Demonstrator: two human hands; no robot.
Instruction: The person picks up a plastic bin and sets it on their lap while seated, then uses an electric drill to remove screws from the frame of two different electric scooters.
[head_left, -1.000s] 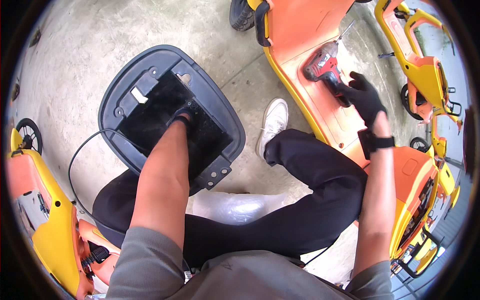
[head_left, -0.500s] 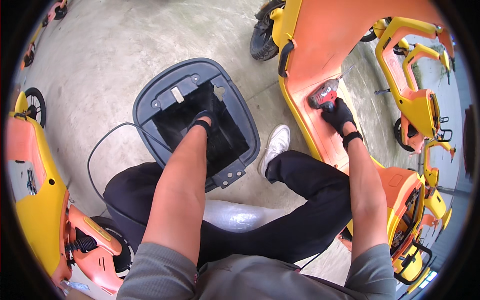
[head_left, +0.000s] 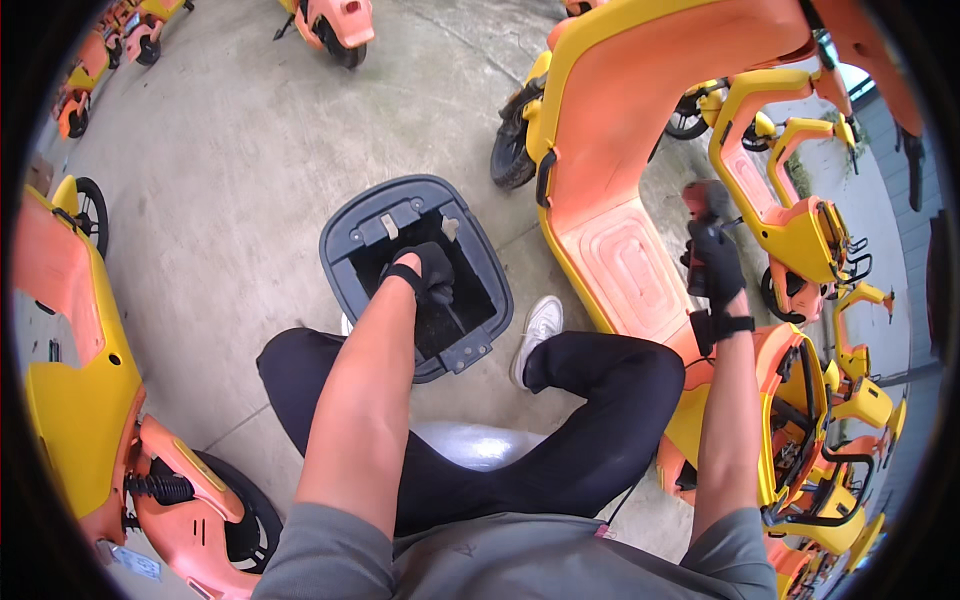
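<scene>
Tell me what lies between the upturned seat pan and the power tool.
In the head view, the orange scooter footboard lies between the seat pan and the power tool, held in the right hand.

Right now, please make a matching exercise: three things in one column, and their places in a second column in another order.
Things:
1. left hand
2. right hand
3. white shoe

Places:
A. on the concrete floor, beside the seat pan
B. inside the upturned grey seat pan
C. raised over the orange scooter footboard, gripping a red power tool

Pairs: 1-B, 2-C, 3-A
</scene>
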